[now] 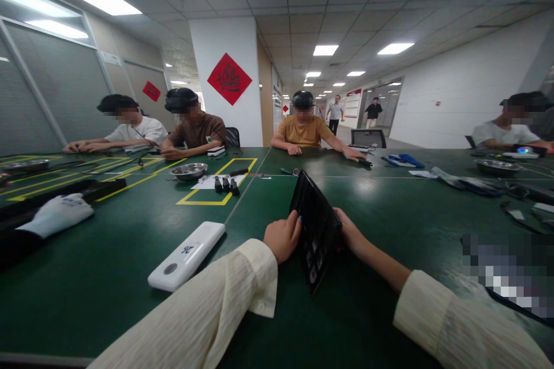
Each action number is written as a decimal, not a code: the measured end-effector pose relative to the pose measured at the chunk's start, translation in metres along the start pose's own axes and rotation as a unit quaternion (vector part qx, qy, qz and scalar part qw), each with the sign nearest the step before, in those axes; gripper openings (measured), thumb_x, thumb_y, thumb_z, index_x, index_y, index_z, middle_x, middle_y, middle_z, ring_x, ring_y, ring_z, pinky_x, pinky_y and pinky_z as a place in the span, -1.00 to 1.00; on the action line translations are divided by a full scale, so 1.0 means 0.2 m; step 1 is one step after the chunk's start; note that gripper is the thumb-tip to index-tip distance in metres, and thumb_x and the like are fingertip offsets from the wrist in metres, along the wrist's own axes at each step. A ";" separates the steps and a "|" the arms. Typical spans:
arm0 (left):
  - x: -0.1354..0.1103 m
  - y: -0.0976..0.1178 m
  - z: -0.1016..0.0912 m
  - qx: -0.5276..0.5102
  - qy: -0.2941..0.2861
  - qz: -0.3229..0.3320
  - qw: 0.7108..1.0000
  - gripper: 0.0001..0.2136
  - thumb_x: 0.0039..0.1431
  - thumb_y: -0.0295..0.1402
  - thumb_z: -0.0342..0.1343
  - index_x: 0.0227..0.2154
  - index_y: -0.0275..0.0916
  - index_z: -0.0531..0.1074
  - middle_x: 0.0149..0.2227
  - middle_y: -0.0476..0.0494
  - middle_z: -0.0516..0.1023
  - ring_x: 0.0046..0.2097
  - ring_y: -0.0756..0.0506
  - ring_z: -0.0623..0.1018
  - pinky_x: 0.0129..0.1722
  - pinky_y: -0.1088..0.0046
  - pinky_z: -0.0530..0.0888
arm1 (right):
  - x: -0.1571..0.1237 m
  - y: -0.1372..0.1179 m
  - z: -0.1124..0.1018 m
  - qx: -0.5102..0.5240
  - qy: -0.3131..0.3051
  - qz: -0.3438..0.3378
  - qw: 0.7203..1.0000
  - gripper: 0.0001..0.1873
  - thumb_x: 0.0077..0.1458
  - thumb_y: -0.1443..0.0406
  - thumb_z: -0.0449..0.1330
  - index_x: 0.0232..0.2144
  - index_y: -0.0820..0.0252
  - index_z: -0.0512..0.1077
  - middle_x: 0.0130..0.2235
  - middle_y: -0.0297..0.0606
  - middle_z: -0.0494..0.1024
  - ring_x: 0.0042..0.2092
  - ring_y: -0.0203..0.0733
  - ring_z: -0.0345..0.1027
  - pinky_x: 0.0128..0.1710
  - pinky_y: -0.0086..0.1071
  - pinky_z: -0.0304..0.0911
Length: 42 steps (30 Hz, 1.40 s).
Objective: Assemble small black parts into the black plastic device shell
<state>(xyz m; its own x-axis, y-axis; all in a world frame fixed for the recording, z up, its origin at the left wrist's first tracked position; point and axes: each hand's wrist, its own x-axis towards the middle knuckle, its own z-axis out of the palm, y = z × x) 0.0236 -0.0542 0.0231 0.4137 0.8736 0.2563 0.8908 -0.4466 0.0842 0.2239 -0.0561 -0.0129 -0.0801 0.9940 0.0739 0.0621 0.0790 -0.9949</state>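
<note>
A black tablet (318,230) stands tilted on edge above the green table, its screen turned toward the left. My right hand (348,233) grips it by the right edge, with most of the fingers hidden behind it. On the screen side, my left hand (282,237) is loosely curled, and its leading fingertips touch the left part of the glass. Small icon-like tiles show faintly on the screen. To the left of my left forearm lies a white power bank (188,256) marked 26.
A white glove on a dark sleeve (63,213) rests at the left. Further off are a metal bowl (189,171), several small black parts (227,185) on white paper and another bowl (497,167). People in headsets sit around the green table (259,207). Cloths and cables lie at right.
</note>
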 end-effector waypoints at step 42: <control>0.00 0.00 0.00 -0.018 0.008 -0.002 1.000 -0.64 0.30 -0.22 -0.44 -0.08 -0.21 0.20 -0.35 -0.15 0.54 -0.28 -0.11 0.54 -0.34 0.44 0.33 | -0.03 -0.05 0.02 -0.010 0.017 0.005 1.000 -0.44 -0.07 0.02 0.04 -0.07 0.16 0.09 -0.66 -0.50 0.33 -0.73 -0.30 0.18 -0.79 -0.49 0.04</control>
<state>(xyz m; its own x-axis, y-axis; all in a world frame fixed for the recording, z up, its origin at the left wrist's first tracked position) 0.0231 -0.0542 0.0221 0.4058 0.8725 0.2721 0.8852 -0.4493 0.1207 0.2195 -0.0634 -0.0035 -0.0451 0.9968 0.0658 0.0821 0.0693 -0.9942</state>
